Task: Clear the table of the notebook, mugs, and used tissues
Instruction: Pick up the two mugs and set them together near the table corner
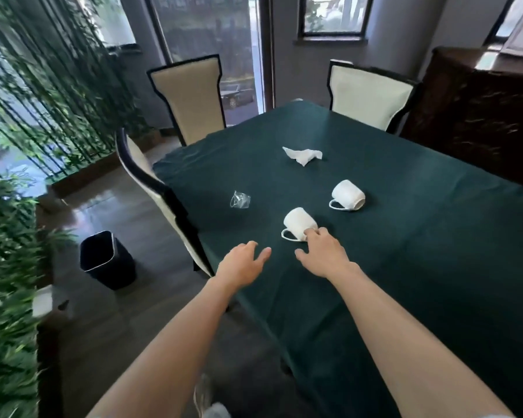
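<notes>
Two white mugs lie on their sides on the dark green tablecloth (405,267). My right hand (323,251) reaches the near mug (298,223), its fingertips touching the mug's rim end without closing around it. The far mug (346,194) lies apart, farther right. A crumpled white tissue (304,155) rests toward the table's far end. A crumpled clear plastic cup (240,200) lies near the left edge. My left hand (242,263) hovers over the table's left side, fingers spread, holding nothing. No notebook is in view.
A black waste bin (106,259) stands on the floor left of the table. Cream chairs with dark frames stand at the left side (160,200) and far end (191,98), (372,92). A dark wooden cabinet (480,116) stands at the right. Plants line the left.
</notes>
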